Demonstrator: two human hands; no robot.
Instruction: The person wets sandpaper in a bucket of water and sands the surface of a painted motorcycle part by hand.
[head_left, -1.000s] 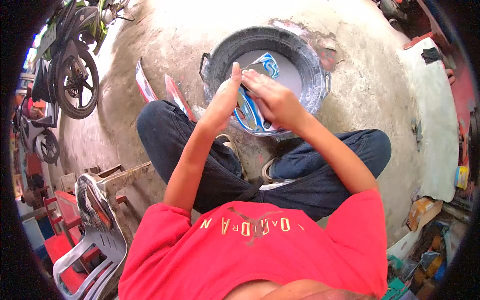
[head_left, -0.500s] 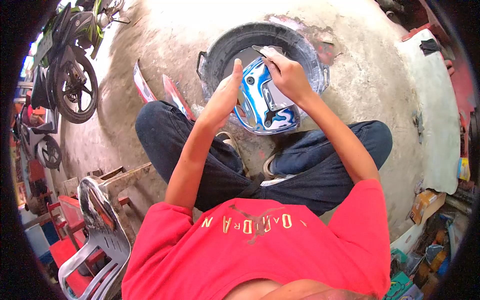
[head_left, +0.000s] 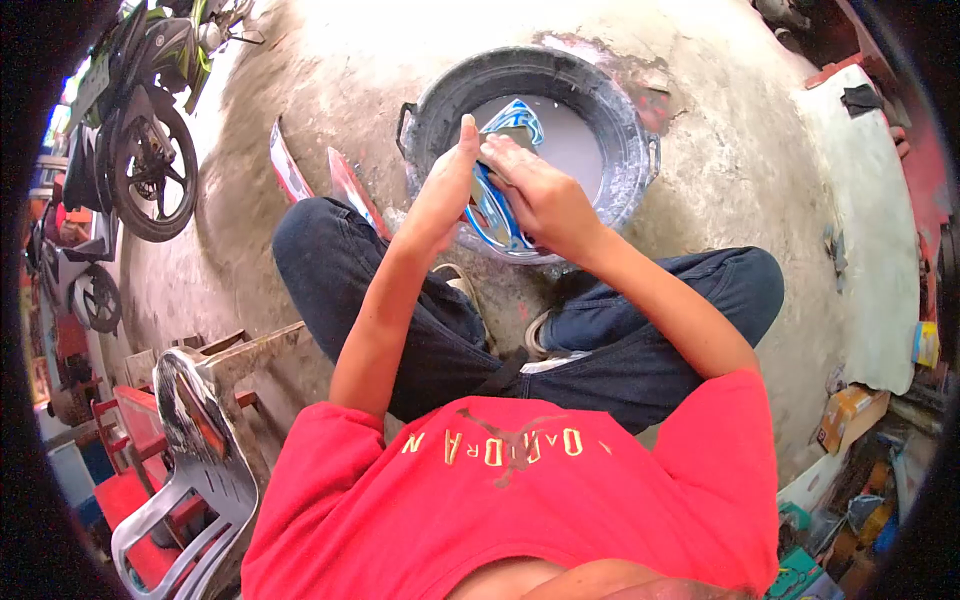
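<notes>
My left hand (head_left: 450,190) grips the left edge of a glossy blue-and-white swirled plastic panel (head_left: 492,222), thumb upright and the other fingers hidden behind it. The panel is tilted over a black tub (head_left: 425,95), and its far end shows beyond my fingers. Across the panel's middle lies my right hand (head_left: 540,195), its fingers held together and pressing on the surface. A thin dark sheet, like sandpaper, (head_left: 518,134) shows at those fingertips; most of it is hidden. Cloudy grey water (head_left: 580,150) stands in the tub.
Two red-and-white panels (head_left: 355,190) lie on the concrete floor left of the tub. Motorcycles (head_left: 150,170) stand at the far left, with a grey plastic chair (head_left: 205,480) nearer. A pale board (head_left: 875,240) and a cardboard box (head_left: 855,418) lie at the right.
The panel has turned and tilted in my left hand, so its face and cut-out are less visible. My right hand has slid down and left across it, toward my left hand.
</notes>
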